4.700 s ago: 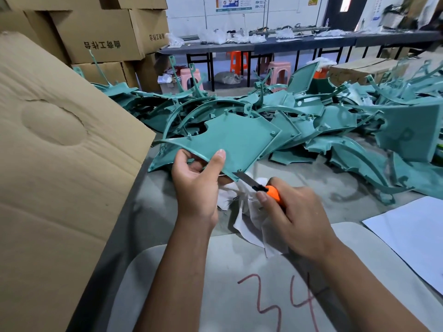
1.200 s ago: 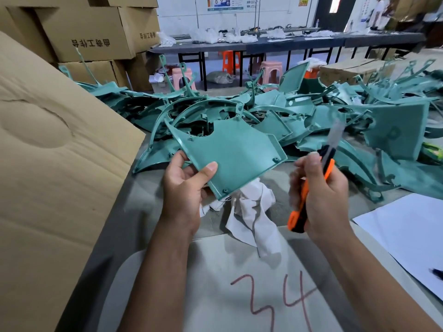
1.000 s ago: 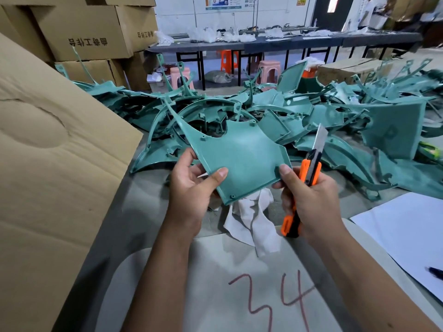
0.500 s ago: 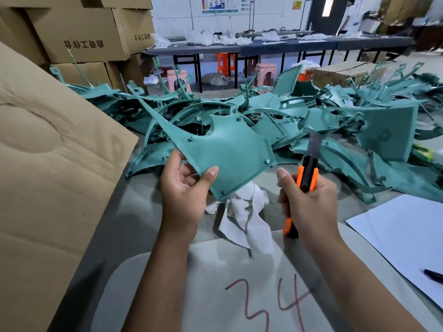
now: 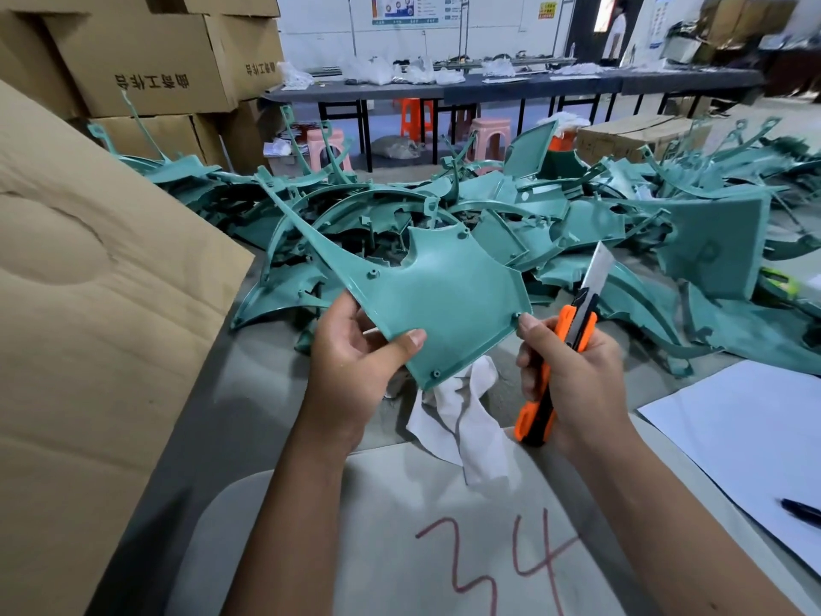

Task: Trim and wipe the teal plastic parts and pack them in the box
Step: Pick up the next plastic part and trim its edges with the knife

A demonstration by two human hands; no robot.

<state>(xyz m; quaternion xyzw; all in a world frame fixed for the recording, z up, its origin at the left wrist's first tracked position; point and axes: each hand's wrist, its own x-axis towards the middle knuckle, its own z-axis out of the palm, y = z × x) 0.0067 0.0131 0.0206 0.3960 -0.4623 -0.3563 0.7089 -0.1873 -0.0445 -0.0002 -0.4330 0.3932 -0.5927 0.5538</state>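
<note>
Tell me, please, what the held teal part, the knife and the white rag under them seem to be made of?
Teal part: apparently moulded plastic, satin sheen, with moulded screw bosses. Knife: orange and black handle, likely plastic; pale segmented blade, probably steel. White rag: soft cloth or nonwoven wipe, matte and crumpled; which one is unclear.

Ahead of you a white wall (image 5: 488,20) with posters, a long dark bench (image 5: 533,84) on black legs, orange and pink stools (image 5: 488,131) beneath it, stacked cardboard cartons (image 5: 146,60) at your far left, pale floor (image 5: 391,115), a bright doorway (image 5: 606,13) far right
</note>
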